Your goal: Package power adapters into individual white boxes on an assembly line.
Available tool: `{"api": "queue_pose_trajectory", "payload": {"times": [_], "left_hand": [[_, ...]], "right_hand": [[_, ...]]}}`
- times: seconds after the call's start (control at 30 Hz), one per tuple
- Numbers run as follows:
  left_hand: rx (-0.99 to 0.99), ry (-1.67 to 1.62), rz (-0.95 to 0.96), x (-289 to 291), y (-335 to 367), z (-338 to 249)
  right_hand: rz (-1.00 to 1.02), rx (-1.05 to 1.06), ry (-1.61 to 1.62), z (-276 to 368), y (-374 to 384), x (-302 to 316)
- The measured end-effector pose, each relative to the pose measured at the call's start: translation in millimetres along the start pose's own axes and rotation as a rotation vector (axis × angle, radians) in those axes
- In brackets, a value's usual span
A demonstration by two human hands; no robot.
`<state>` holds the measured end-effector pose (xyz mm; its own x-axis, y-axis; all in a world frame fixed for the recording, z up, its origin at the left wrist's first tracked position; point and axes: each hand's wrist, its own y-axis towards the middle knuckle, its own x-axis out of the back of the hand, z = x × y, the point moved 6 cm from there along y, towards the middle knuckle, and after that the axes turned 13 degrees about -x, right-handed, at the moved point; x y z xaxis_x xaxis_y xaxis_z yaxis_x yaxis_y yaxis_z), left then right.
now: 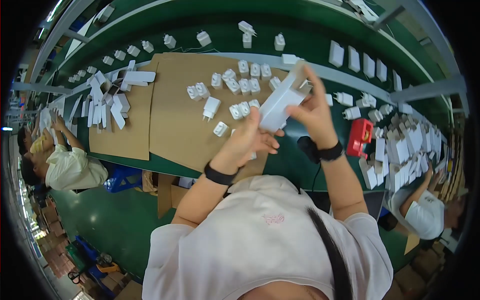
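Observation:
A white cardboard box [285, 100] is held up tilted between my two hands, over the right edge of the brown cardboard sheet. My left hand [247, 137] grips its lower end, thumb on the near side and some fingers spread beneath. My right hand [316, 107] is wrapped round the upper end, which has a flap standing up. What the box holds inside is hidden. Beyond my hands, several white charger plugs [244, 86] stand in a loose cluster on the cardboard sheet [172, 107]. One plug [211, 108] lies on its side with its pins out.
Flat white boxes pile up at left [107, 102] and at right [407, 150]. A red tape dispenser [359, 137] sits right of my right hand. More plugs [203, 38] and upright boxes [336, 54] line the far shelf. Co-workers [70, 165] work at both sides.

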<state>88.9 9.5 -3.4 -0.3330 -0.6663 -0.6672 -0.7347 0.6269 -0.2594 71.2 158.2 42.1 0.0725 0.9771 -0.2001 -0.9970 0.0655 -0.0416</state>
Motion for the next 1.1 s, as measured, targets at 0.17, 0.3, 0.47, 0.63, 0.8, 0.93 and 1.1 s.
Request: {"api": "queue_pose_trajectory", "payload": {"times": [0.17, 0.3, 0.47, 0.63, 0.8, 0.93, 1.1], "left_hand": [[-0.804, 1.705, -0.936, 229.0, -51.4, -169.0], [-0.371, 1.901, -1.373, 356.9, -95.7, -218.7], [-0.350, 2.018, -1.319, 388.1, -60.9, -241.8], [-0.497, 2.608, -0.503, 368.9, 51.5, -270.8], [-0.258, 2.649, -0.173, 403.9, 75.4, -262.9], [-0.321, 2.392, -0.460, 365.3, 66.9, -270.8], [-0.677, 0.649, -0.547, 259.0, 29.3, -245.5]], "right_hand": [[-0.490, -0.230, -0.284, -35.9, 153.8, 145.1], [-0.465, -0.379, -0.223, -127.4, 241.7, 315.9], [-0.572, -0.162, -1.212, -113.5, 287.6, 267.2], [0.046, -0.248, -1.480, -88.0, 288.6, 135.6], [0.013, -0.805, -1.200, -123.3, 302.5, 127.6], [-0.121, -0.750, -1.219, -118.5, 302.4, 152.2], [-0.300, -0.435, -1.477, -118.4, 307.0, 175.4]]}}
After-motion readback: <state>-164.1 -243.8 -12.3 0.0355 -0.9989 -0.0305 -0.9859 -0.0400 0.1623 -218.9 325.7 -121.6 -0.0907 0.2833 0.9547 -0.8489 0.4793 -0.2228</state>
